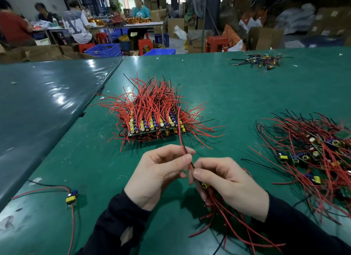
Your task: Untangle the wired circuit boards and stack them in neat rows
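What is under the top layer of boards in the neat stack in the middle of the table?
Under the neat stack's top layer, another board edge and more red wires show at the front. How many layers lie deeper, the wires hide.

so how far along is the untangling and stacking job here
Partly done. A neat stack of boards already stands mid-table. In hand: the left hand pinches a red wire running up from a bundle of boards gripped by the right hand. Left: the tangled pile at right and one loose board near left.
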`<action>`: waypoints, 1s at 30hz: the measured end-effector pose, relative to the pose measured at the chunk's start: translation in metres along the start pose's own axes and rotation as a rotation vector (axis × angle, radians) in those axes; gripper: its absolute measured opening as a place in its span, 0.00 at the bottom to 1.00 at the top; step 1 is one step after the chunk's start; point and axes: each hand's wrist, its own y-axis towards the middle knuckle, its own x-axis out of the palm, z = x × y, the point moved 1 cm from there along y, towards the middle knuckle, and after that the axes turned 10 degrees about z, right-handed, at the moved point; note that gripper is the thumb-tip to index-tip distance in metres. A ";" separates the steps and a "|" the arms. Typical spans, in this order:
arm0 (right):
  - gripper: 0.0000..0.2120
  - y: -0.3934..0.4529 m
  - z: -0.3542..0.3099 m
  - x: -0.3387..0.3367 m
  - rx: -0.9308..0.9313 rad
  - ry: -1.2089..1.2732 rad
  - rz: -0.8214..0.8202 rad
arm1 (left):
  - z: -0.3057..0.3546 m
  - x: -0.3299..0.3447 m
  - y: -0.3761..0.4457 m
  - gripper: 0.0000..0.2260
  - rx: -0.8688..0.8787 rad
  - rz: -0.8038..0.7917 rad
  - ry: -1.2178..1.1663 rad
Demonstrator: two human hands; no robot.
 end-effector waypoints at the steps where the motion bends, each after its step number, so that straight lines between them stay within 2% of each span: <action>1: 0.11 0.000 0.000 0.000 0.000 0.007 -0.004 | 0.000 0.000 0.000 0.09 -0.001 0.010 -0.009; 9: 0.13 -0.004 -0.002 0.002 0.088 0.174 -0.124 | 0.001 -0.001 0.000 0.11 -0.068 -0.048 -0.118; 13: 0.13 -0.003 -0.003 0.001 0.070 0.131 -0.099 | -0.002 -0.001 0.002 0.07 0.006 0.072 -0.132; 17: 0.12 -0.001 0.002 0.001 -0.051 -0.114 0.009 | -0.006 -0.001 0.005 0.06 0.102 0.166 -0.002; 21: 0.12 -0.001 0.004 0.001 -0.002 -0.027 -0.003 | -0.006 -0.006 0.009 0.07 0.016 0.199 -0.064; 26: 0.12 0.000 0.007 0.001 0.017 -0.041 -0.023 | -0.006 -0.009 0.010 0.07 0.094 0.276 -0.072; 30: 0.12 0.001 0.008 0.000 0.013 -0.047 -0.021 | -0.007 -0.009 0.013 0.10 0.077 0.256 -0.114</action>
